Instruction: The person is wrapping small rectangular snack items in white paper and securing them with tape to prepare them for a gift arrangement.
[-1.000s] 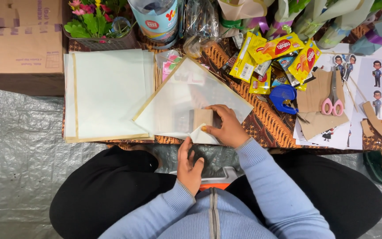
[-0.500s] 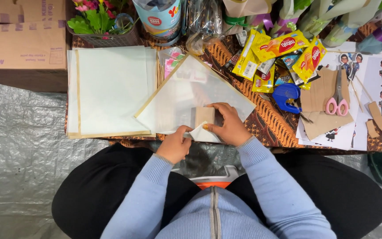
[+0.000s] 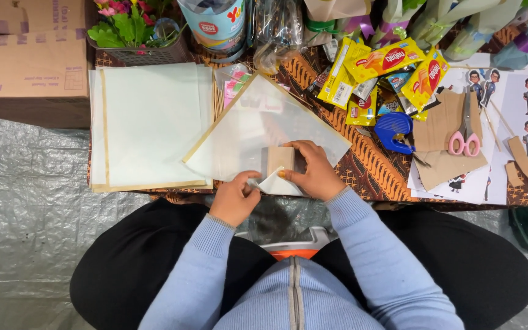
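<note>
The right hand (image 3: 314,173) presses down on a small tan block (image 3: 280,158) that sits near the lower corner of a clear sheet (image 3: 264,125) turned like a diamond on the patterned table (image 3: 371,168). The left hand (image 3: 234,197) pinches that sheet's bottom corner, folded up white beside the block. To the left lies a stack of pale paper (image 3: 151,122). Further right (past the yellow snack packets (image 3: 386,70)) are a blue tape dispenser (image 3: 393,129) and pink scissors (image 3: 465,137) on brown card.

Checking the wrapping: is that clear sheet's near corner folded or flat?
Folded: the clear sheet's near corner is turned up against the small block, pinched by the left hand.
</note>
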